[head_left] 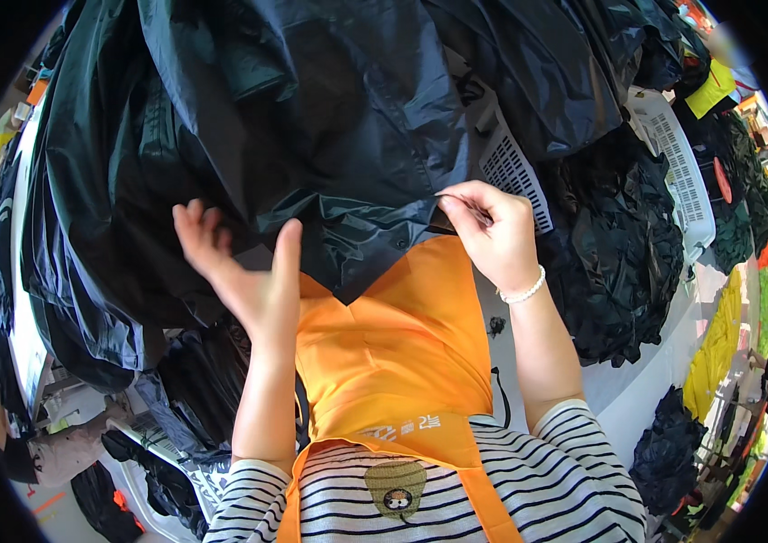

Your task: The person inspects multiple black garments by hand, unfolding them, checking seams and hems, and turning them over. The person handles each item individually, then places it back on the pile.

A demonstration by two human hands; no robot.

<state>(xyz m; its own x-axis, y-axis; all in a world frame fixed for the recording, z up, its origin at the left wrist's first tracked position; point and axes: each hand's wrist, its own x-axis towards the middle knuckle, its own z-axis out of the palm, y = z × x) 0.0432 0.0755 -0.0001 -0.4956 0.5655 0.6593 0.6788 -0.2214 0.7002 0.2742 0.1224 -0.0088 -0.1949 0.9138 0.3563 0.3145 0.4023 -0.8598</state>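
A large black garment of shiny, thin cloth (311,109) spreads before me, its lower corner hanging over my orange apron (393,353). My right hand (492,226) pinches the cloth's edge between thumb and fingers, right of the hanging corner. A small round snap or button shows on the cloth near that edge. My left hand (243,262) is raised left of the corner with its fingers spread and thumb apart; it grips nothing. Its fingertips are slightly blurred, and I cannot tell whether they touch the cloth behind.
A white slotted basket (515,167) stands just beyond my right hand, with another white basket (673,172) farther right. Black crumpled garments (615,244) lie between them. Yellow cloth (714,344) lies at the far right. At lower left, a white container (144,493) holds dark cloth.
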